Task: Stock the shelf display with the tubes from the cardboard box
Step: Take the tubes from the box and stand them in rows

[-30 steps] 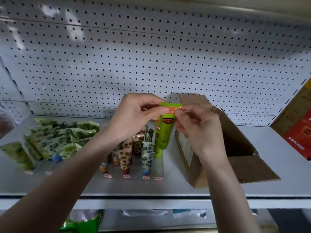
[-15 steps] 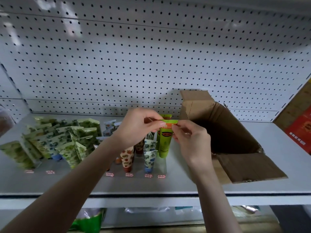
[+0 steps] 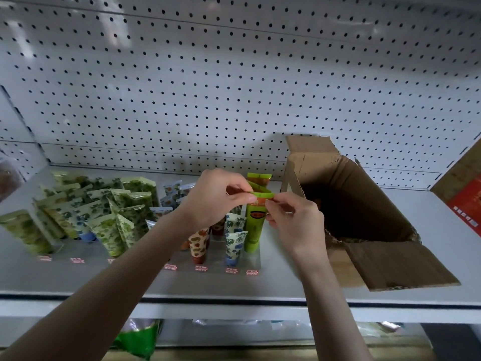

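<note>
Backdrop: White perforated pegboard panel (image 3: 234, 87) is filling the upper half of the frame, behind a white metal shelf (image 3: 286, 280).
Tube: lime-green plastic tube with an orange band (image 3: 256, 225) is standing upright, cap down, at centre frame. It is closing the right end of the front row, just beside small blue-and-cream patterned tubes (image 3: 235, 246).
Left hand: left hand (image 3: 213, 201) is pinching the left corner of the tube's flat crimped top, its fingers (image 3: 244, 198) clamped together on the edge.
Right hand: right hand (image 3: 294, 220) is pinching the right corner of that same edge, thumb and forefinger closing on it.
Box: open brown cardboard box (image 3: 390, 261) is lying at the right of the frame, just beside the right hand. Its inside is dark, so I cannot tell what is remaining.
Neighbours: leafy green tubes (image 3: 104, 212) are crowding the left of the frame, several leaning.
Risk: the tube is balancing on a narrow cap, so letting go unevenly is likely to tip it into the patterned row. A wrist brushing those tubes while pulling away could topple them.
</note>
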A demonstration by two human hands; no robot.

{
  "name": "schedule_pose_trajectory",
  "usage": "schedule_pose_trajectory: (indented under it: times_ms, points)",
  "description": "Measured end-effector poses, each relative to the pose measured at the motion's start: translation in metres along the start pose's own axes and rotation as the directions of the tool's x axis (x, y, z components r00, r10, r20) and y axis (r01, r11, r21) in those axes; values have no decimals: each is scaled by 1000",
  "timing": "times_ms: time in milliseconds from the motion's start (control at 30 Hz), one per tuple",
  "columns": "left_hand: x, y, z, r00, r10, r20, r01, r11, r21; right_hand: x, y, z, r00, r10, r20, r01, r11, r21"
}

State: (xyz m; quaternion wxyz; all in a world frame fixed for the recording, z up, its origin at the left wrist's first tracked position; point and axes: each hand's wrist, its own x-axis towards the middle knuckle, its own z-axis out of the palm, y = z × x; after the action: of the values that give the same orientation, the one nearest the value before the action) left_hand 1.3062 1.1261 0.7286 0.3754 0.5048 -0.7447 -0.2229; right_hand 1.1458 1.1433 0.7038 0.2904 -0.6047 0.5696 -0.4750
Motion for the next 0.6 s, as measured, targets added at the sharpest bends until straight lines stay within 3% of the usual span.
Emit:
schedule_pose_trajectory:
  times_ms: [600]
  points:
    - [-2,-8,4,999,32,29,-33,999,31,0,4,0,999,46,26,-45,998,-32]
